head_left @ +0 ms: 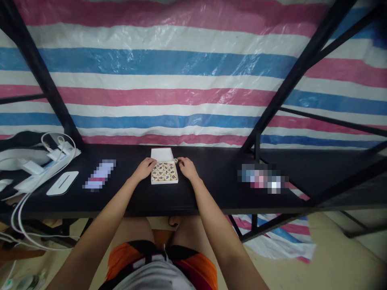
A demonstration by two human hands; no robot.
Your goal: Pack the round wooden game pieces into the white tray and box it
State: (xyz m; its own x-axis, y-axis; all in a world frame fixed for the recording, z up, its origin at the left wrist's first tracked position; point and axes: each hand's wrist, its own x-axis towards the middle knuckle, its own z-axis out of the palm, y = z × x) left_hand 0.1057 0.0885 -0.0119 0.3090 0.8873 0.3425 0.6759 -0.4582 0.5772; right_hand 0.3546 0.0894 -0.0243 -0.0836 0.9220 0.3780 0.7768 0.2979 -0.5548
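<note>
A small white box point(165, 182) of round xiangqi pieces point(164, 172) lies on the black table in front of me. The pieces are packed in rows with their characters up. Its white lid point(161, 154) is folded back at the far side. My left hand point(145, 167) rests at the box's far left corner, its fingers closed on the edge. At the far right corner, my right hand point(188, 166) has its fingertips on a single xiangqi piece point(175, 160), which sits at the box's rim.
On the table point(217, 189), a blurred-out phone-like object point(99, 175) and a white flat device point(63, 183) lie left, beside a power strip point(45, 171) with cables. Another blurred item point(263, 178) lies right. Black metal posts point(272, 104) frame the striped sheet point(169, 96) behind.
</note>
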